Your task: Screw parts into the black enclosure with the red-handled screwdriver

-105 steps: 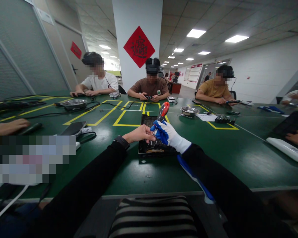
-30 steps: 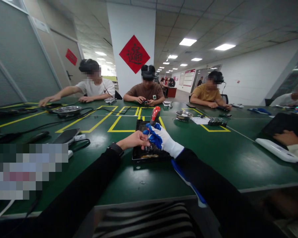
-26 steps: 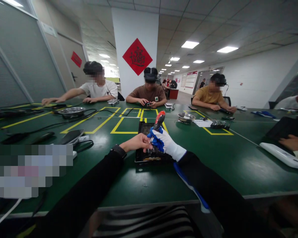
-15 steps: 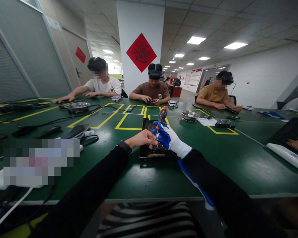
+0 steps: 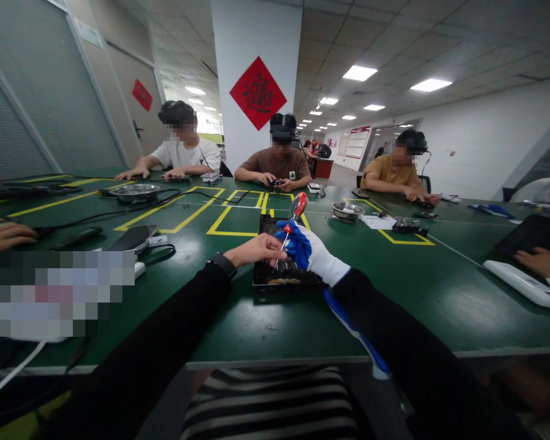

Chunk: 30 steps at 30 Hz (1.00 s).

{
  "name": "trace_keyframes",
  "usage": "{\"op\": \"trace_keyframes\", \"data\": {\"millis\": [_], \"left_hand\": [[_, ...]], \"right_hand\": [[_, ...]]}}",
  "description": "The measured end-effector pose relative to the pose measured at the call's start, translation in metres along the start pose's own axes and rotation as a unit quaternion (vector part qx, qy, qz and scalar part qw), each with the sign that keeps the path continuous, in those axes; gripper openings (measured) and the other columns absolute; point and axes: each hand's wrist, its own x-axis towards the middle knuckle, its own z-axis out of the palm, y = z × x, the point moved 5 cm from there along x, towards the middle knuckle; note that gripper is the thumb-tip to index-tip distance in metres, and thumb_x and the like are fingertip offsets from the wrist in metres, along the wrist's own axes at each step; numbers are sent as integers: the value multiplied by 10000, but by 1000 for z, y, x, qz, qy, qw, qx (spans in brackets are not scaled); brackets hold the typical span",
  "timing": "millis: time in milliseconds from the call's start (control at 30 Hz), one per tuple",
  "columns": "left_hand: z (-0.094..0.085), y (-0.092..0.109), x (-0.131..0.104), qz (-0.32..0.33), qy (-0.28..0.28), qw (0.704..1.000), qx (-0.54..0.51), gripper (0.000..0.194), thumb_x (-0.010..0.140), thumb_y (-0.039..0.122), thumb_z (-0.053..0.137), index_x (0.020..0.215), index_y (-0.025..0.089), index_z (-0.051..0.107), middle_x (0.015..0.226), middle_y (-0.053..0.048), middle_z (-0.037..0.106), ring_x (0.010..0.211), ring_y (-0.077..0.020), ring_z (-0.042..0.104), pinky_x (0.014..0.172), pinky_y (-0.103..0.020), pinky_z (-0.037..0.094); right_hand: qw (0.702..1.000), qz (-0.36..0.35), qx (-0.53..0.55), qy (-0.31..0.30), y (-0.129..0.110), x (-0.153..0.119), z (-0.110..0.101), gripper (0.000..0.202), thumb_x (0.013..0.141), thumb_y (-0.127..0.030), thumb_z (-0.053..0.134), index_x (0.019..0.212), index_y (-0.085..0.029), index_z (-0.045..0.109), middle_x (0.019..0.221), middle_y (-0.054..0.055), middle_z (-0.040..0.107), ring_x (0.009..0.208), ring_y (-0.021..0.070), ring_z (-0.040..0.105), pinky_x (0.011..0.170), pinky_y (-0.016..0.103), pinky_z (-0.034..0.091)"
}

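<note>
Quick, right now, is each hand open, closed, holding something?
Left hand: at the screwdriver; can't tell whether it's gripping.
Right hand: closed, holding the screwdriver.

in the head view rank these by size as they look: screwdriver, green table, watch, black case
Largest to smallest:
green table
black case, partly covered
screwdriver, partly covered, ranked by length
watch

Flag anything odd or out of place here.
The right hand is gloved, the left hand bare: mismatched. A blue-and-white item juts past the near edge of the table and might slip.
</note>
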Motion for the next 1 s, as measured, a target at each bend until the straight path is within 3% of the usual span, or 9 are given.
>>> {"op": "trace_keyframes", "data": {"millis": [167,400,633,733,867,1000], "left_hand": [[0,-3,3,11,-1,1000,7,314,647,381,683,553,104,566,484,13,541,454,-57,454,487,-186,332],[2,2,0,8,-4,1000,-7,271,649,333,691,560,102,582,474,15,556,449,-49,464,500,-176,337],[2,2,0,11,25,1000,11,261,643,314,689,535,98,592,414,29,516,399,-38,420,465,-170,316],[1,1,0,4,36,999,9,243,638,317,682,566,94,618,389,38,493,369,-31,388,429,-162,283],[-1,0,1,4,41,999,7,243,657,319,647,574,92,627,358,44,459,344,-31,365,404,-158,263],[-1,0,2,1,46,999,13,204,666,277,631,575,94,622,379,43,479,357,-30,384,414,-153,280]], "right_hand": [[998,-56,-29,28,-1,0,-1,285,706,-365,677,862,-177,530,608,-30,626,428,62,509,415,171,430],[999,11,-2,-38,-3,-3,10,318,797,-413,555,962,-142,567,675,7,656,460,84,546,439,201,461],[997,-64,-30,30,0,1,1,265,655,-303,714,798,-152,550,611,-23,623,484,68,542,442,163,433],[997,-62,-33,27,-2,-1,3,243,692,-332,683,772,-146,547,591,-25,611,444,58,516,428,160,427],[999,-35,-15,-17,-6,-5,9,303,811,-426,527,915,-145,570,633,-9,625,465,76,541,451,184,455],[999,-37,-32,-17,-7,-5,7,304,839,-397,485,1001,-152,564,698,-3,643,489,77,546,485,198,469]]}}
